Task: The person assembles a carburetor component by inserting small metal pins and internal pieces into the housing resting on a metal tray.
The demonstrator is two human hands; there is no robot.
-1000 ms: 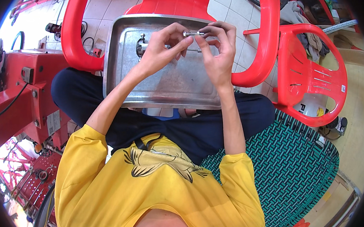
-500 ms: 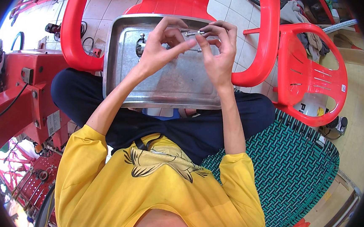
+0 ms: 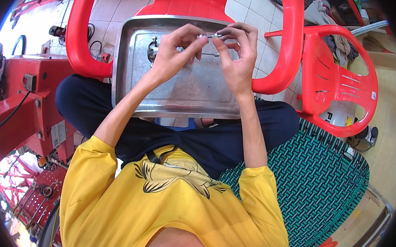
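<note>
Above the far part of a shallow metal tray (image 3: 186,97), both hands are raised close together. My right hand (image 3: 237,57) pinches a small silver bolt-like metal part (image 3: 212,36) between thumb and fingers. Thumb and fingertips of my left hand (image 3: 175,51) close on the other end of that part, partly hiding it. Its exact kind is too small to tell. Beneath the hands, a thin metal rod (image 3: 209,54) shows in the tray, its left end covered by my left hand. A round black-and-silver metal part (image 3: 152,51) lies left of my left hand.
A red plastic chair (image 3: 277,74) surrounds the tray's far side, and its near edge is over my crossed legs. Another red chair (image 3: 347,83) stands to the right. Red machinery (image 3: 30,98) is close at the left. Green-black woven seating (image 3: 313,186) lies at the lower right.
My left hand's thumb and fingers were apart beside the small metal part; now they have closed on its left end. The right hand stays nearly still.
</note>
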